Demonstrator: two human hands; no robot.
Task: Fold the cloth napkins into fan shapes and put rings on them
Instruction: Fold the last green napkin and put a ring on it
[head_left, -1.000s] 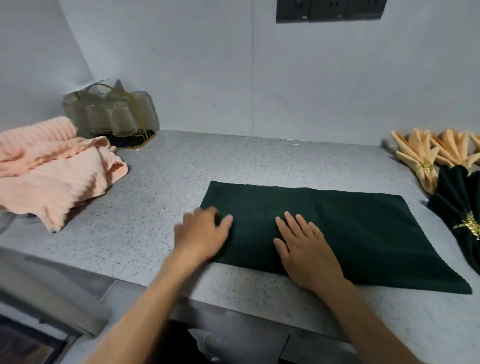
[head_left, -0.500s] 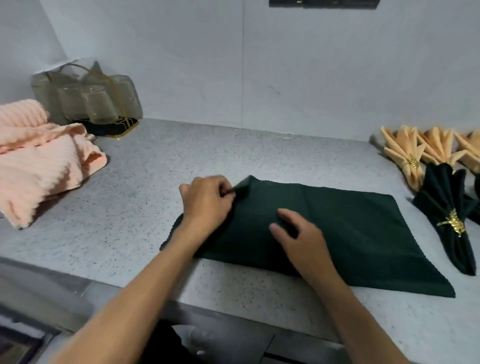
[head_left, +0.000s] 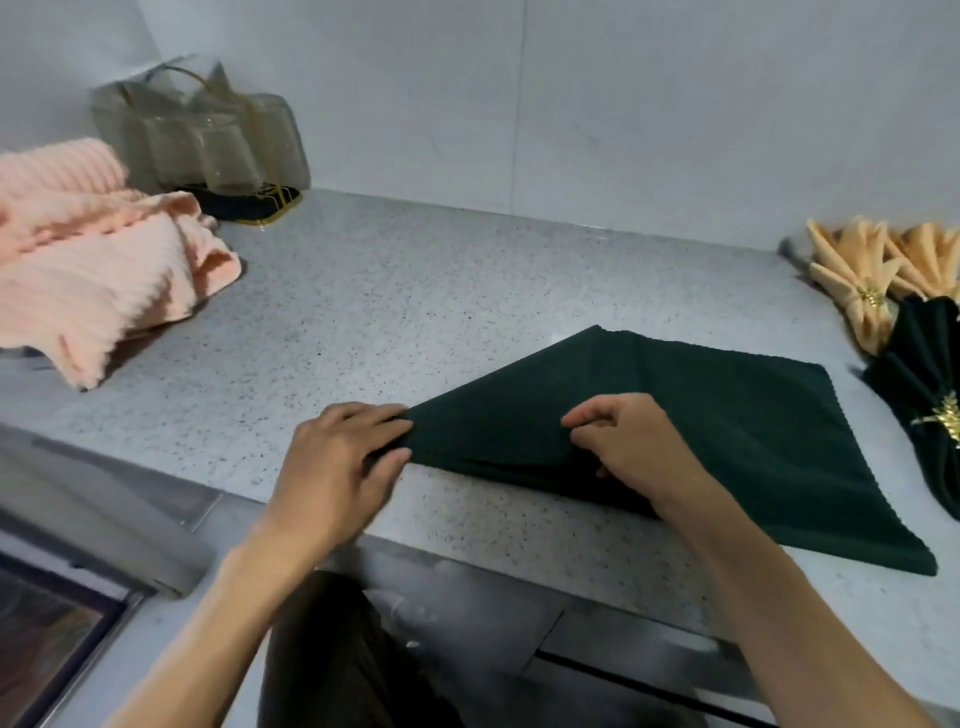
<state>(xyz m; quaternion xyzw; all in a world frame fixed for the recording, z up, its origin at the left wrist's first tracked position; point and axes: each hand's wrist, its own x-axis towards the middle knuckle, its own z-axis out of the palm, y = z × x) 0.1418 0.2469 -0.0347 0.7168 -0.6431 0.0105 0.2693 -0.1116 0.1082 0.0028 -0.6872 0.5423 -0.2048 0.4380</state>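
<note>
My left hand (head_left: 340, 462) pinches the gathered corner of the dark green napkin (head_left: 727, 436), thumb under, fingers curled over the soft ribbed weave. My right hand (head_left: 631, 441) grips a raised pleat just right of it. The cloth lies between and beyond my hands on the speckled stone counter (head_left: 389, 312), spreading rightward into a rough triangle. Further right lie a finished green fan (head_left: 924, 379) with a gold ring (head_left: 943, 418) and peach fans (head_left: 857, 275)
</note>
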